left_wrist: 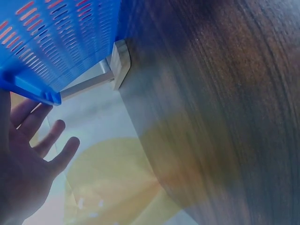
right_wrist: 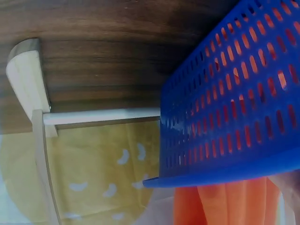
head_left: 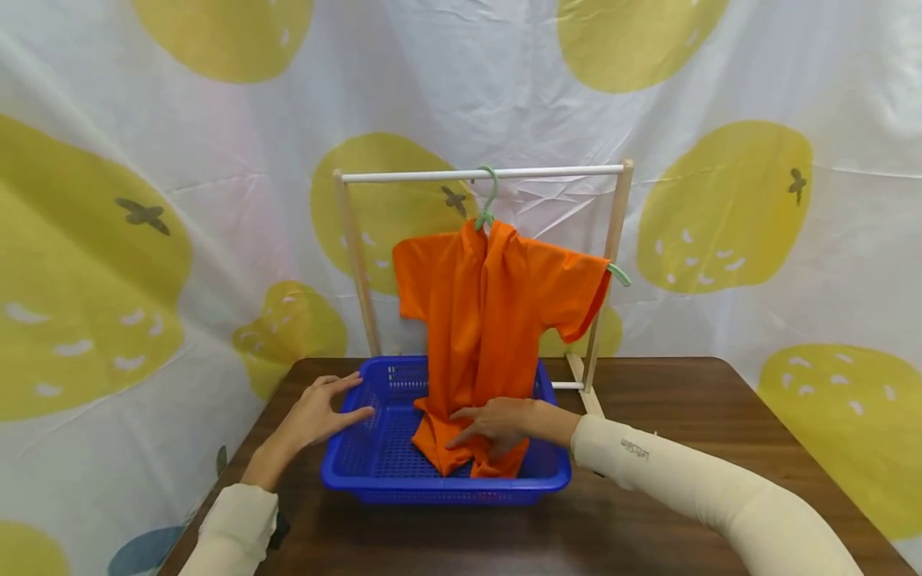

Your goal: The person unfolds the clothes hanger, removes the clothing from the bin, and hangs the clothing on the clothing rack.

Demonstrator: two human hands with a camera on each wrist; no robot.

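Note:
An orange short-sleeved shirt (head_left: 454, 312) hangs from a green hanger (head_left: 492, 192) on a rack, its lower part bunched inside a blue plastic basket (head_left: 446, 484). My right hand (head_left: 497, 424) reaches over the basket and rests on the bunched cloth with fingers extended; in the right wrist view the basket wall hides most of it. At the basket's left rim is my left hand (head_left: 317, 412), thumb and fingers spread, fingertips at the rim. The left wrist view shows this hand (left_wrist: 28, 159) with its fingers apart beside the basket's rim.
The rack has a white top rail (head_left: 403, 176) and wooden legs (head_left: 612, 216), standing behind the basket on a dark wooden table (head_left: 648, 512). A white cloth backdrop (head_left: 245, 208) with yellow fruit shapes surrounds the table. The hanger's right end sticks out of the sleeve.

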